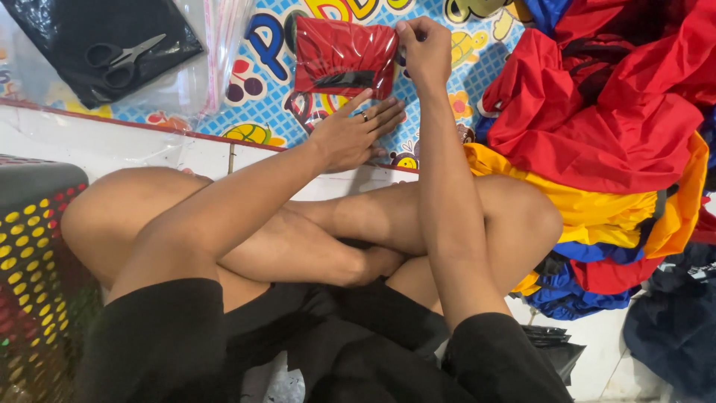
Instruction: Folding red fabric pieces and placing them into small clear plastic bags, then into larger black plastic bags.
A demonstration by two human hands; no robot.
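- the red folded garment in a clear plastic bag (344, 58) lies flat on the colourful cartoon-print mat (447, 104), just past the person's crossed legs, within easy reach of both arms
- the left hand (356, 133) rests at the bag's near edge, fingers spread wide and flat, seemingly to pin it to the mat
- the right hand (424, 46) pinches the bag's top right corner between thumb and fingertips, likely to hold the plastic taut
- scissors (119, 58) lie on a black bag (67, 22) to the left, apart
- a heap of red, yellow and blue garments (611, 127) sits just beside on the right
- a perforated basket (30, 246) stands by the left knee
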